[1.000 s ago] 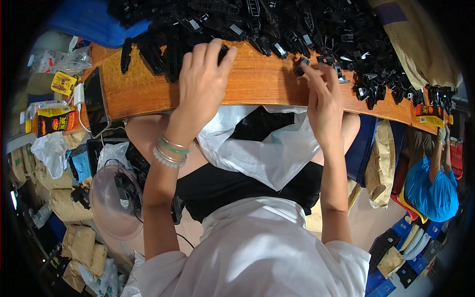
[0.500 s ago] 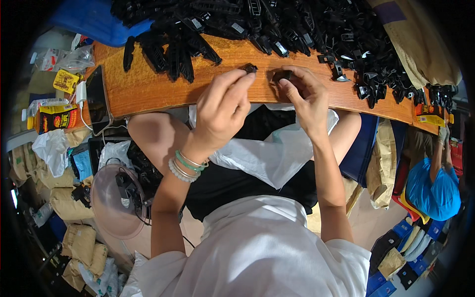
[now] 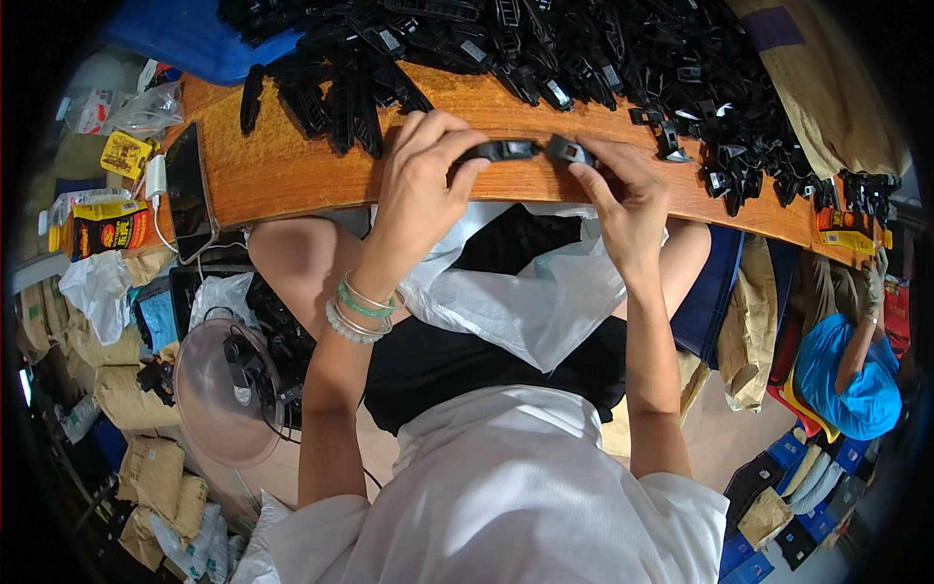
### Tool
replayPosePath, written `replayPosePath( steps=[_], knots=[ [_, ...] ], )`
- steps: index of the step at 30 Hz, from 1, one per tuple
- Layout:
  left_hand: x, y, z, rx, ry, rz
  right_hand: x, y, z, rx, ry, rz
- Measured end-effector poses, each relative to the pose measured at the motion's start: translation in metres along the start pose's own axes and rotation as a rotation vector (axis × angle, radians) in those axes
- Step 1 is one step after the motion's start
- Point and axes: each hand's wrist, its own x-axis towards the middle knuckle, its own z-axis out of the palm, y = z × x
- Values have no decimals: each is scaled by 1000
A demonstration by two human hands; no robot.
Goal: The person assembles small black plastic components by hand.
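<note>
A white shirt (image 3: 486, 467) and black shorts (image 3: 477, 375) lie nearest, with a white bag (image 3: 535, 307) spread across the lap. Bracelets (image 3: 365, 310) ring the left wrist. Beyond, the left hand (image 3: 423, 180) has its fingers pinched around a long part (image 3: 506, 150), black and lying level; the fingers of the right hand (image 3: 628, 200) grip a short part (image 3: 569, 150), dark with a small opening. The two parts face end to end above the front of the wooden worktop (image 3: 292, 180); whether they touch is hard to tell. Farther back, a pile (image 3: 467, 49) of black parts covers the worktop, between a blue sheet (image 3: 199, 39) at left and a brown sack (image 3: 817, 88) at right.
</note>
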Motion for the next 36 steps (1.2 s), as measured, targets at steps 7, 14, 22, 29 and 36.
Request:
replayPosePath(
  steps=[7,14,22,29,36],
  knots=[
    [5,-6,1,-103,-59,30,7,-1,-2,156,-213,36],
    [6,-3,4,-108,-94,96,5,-10,9,39,-204,-147],
    [13,-21,-7,-422,-236,83,-32,-23,4,14,-372,-202],
    [47,-10,28,486,79,300,-14,-6,-22,-233,91,-161],
    [45,-16,36,433,52,403,7,27,-53,-675,212,-65]
  ],
)
